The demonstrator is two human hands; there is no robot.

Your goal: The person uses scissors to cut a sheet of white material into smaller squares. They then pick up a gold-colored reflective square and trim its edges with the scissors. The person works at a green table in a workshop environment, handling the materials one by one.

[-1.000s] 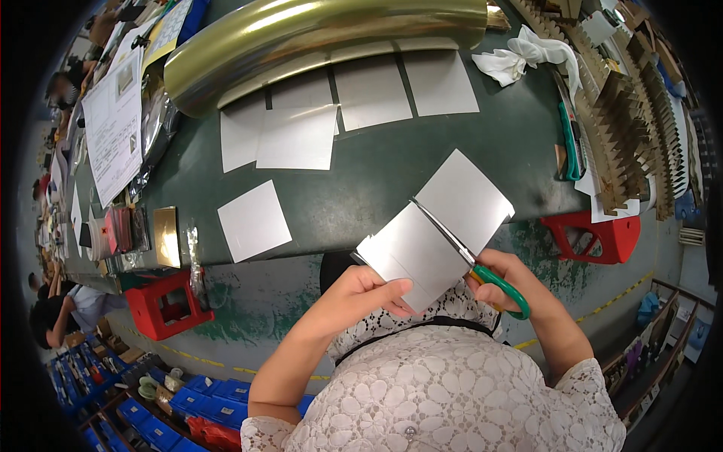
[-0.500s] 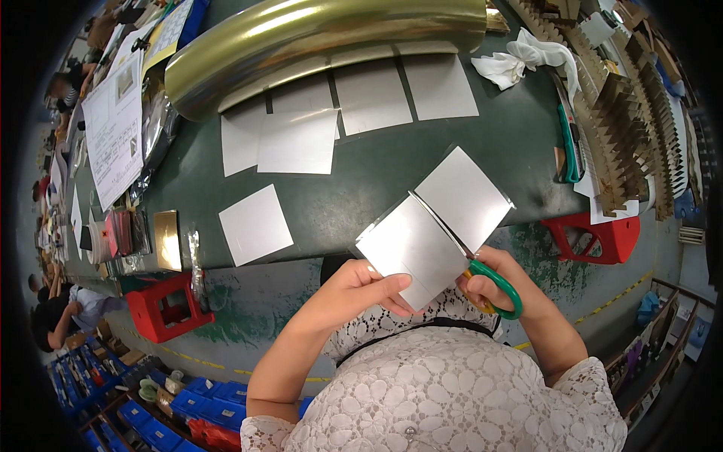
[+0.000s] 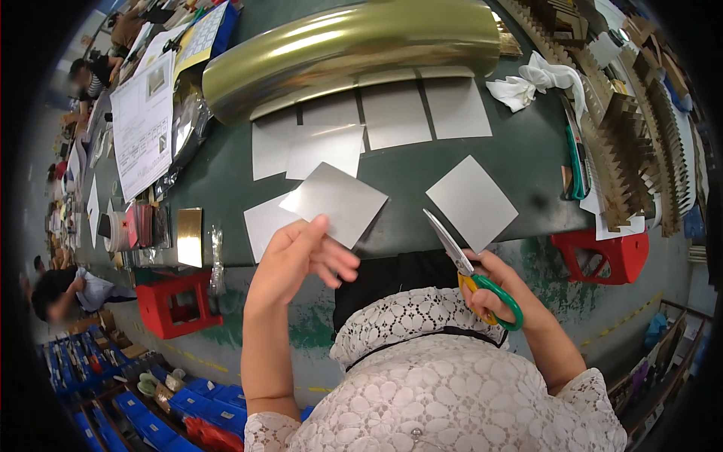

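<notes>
My left hand [image 3: 297, 256] is open, its fingers spread and slightly blurred. Just beyond its thumb is a silvery square sheet [image 3: 339, 202], partly over another pale sheet [image 3: 262, 226] at the table's front edge. My right hand [image 3: 497, 286] grips scissors [image 3: 450, 242] with green and yellow handles, the blades nearly together and pointing up and left. Another silvery square [image 3: 473, 200] has its lowest corner at my right fingertips; whether they touch it I cannot tell. Several silvery sheets [image 3: 395, 113] lie in a row farther back, one [image 3: 325, 153] overlapping others.
A large gold foil roll [image 3: 346, 56] lies across the back of the green table [image 3: 407, 177]. On the right are a cutter knife [image 3: 577, 162], a white cloth [image 3: 520, 87] and toothed cardboard strips [image 3: 621, 143]. Red stools [image 3: 177, 305] stand below. Other people are at far left.
The sheet in my left hand has moved left and is let go over the table. It has parted from the right-hand square and the scissors. The view has shifted slightly.
</notes>
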